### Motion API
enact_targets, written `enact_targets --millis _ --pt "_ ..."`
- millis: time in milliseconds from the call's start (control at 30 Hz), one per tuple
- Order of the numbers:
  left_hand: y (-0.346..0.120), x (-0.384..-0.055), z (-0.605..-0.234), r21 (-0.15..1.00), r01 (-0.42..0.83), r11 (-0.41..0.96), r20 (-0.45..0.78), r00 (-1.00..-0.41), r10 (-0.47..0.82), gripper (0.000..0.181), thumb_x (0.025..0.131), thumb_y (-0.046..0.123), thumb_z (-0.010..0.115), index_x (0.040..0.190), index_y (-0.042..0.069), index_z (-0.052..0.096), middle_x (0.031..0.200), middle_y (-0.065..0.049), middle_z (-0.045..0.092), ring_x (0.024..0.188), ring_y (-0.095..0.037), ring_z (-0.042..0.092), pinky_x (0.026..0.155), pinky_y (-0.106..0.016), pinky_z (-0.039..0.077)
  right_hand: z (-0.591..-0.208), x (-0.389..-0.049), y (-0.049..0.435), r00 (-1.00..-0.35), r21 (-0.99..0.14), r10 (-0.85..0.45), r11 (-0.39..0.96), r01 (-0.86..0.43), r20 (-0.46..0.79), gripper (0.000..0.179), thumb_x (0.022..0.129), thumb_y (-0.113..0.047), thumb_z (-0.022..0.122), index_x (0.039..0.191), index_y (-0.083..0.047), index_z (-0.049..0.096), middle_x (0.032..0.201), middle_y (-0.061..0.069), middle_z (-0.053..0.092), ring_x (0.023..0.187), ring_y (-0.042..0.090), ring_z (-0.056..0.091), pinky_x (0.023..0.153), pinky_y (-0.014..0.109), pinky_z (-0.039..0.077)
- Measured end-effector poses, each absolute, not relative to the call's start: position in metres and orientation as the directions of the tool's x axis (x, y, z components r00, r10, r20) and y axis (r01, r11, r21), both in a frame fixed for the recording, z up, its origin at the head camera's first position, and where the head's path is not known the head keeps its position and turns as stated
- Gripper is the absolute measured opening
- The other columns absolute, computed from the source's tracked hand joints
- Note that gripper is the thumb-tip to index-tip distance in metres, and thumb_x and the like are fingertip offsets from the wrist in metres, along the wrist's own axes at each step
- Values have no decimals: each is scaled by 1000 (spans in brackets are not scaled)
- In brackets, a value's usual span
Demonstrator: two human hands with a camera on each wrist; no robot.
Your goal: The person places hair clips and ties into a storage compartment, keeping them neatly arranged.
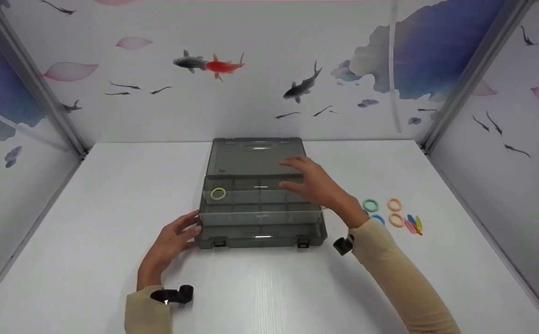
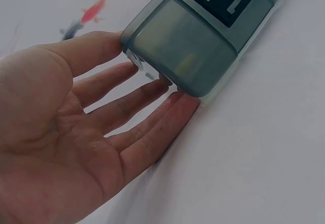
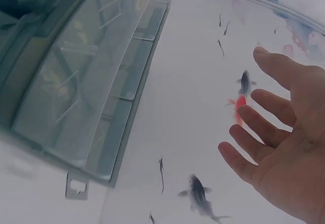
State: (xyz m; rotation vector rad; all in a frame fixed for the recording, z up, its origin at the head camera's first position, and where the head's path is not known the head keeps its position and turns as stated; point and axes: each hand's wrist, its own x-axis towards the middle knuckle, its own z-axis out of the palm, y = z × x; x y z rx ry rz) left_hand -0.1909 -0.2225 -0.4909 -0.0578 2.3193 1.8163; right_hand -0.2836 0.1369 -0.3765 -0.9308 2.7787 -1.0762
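Observation:
A translucent grey plastic compartment box [image 1: 255, 232] stands on the table with its lid [image 1: 246, 160] swung back toward the wall. A pale yellow ring [image 1: 218, 194] shows at the left of its rear compartments. My left hand [image 1: 172, 241] touches the box's left side; in the left wrist view its thumb and fairly straight fingers meet the box's corner [image 2: 188, 51]. Over the right rear part of the box hovers my right hand [image 1: 318, 183], thumb and fingers spread. Nothing is in that hand [image 3: 289, 132] in the right wrist view.
Right of the box lie a green ring [image 1: 370, 205], two orange rings [image 1: 394, 204] and a blue ring [image 1: 379, 219], partly behind the right forearm. Beside them sit several small slim pink, blue and yellow pieces [image 1: 413, 224]. Fish-patterned walls [image 1: 260, 106] enclose the white table [image 1: 250, 292].

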Motion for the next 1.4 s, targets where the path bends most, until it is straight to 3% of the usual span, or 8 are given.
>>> enact_targets --millis 267,633,1033,1400 --pt "-223 -190 -492 957 -147 249 -176 -980 98 60 102 23 59 156 14 36 161 -20 34 145 -39 41 111 -49 48 -392 -275 182 -824 -564 -494 610 -557 279 55 93 -20 72 142 -5 54 146 18 49 139 38 46 112 57 43" --pt "-223 -192 -495 959 -149 241 -175 -980 93 60 101 24 62 155 16 38 160 -18 37 143 -37 43 110 -47 49 -421 -277 244 -872 -557 -416 673 -486 258 53 90 -18 76 138 -4 58 142 18 54 135 39 50 111 57 44" --pt "-222 -193 -496 963 -143 230 -168 -981 93 58 101 21 60 155 15 38 160 -18 36 144 -37 42 110 -47 49 -444 -289 306 -953 -666 -296 697 -266 70 55 92 -29 73 140 -8 57 147 18 51 141 39 42 114 59 39" --pt "-222 -194 -496 965 -156 213 -177 -980 86 57 102 19 59 155 14 38 161 -17 35 144 -36 43 109 -47 50 -456 -294 333 -972 -657 -216 746 -106 -88 69 91 -38 73 148 -9 48 155 23 40 141 48 38 114 63 37"
